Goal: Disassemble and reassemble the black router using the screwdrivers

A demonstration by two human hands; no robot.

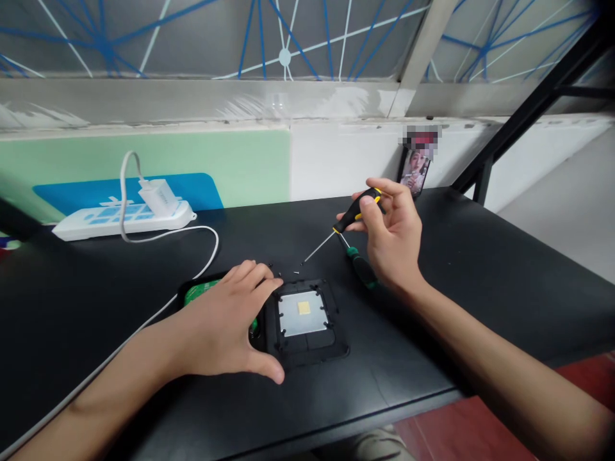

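Note:
My right hand [396, 234] is closed round the black and yellow handle of a screwdriver [354, 214]. Its thin shaft slants down to the left, and the tip is near a few tiny screws [296, 273] on the table. Spread across a black case with a green circuit board [199, 292] is my left hand [223, 323], fingers and thumb apart, hiding most of the board. Beside it, to the right, lies a black plastic cover [314, 351] with a silver metal plate [291, 325] and a small yellowish pad [304, 308]. A green-handled screwdriver [361, 266] lies beyond my right wrist.
A white power strip [91, 222] holding a charger [158, 197] stands at the back left of the black table [398, 365]. The charger's white cable [214, 246] runs past my left arm. At the back right a phone [414, 169] leans against the wall, near a black metal frame [509, 109].

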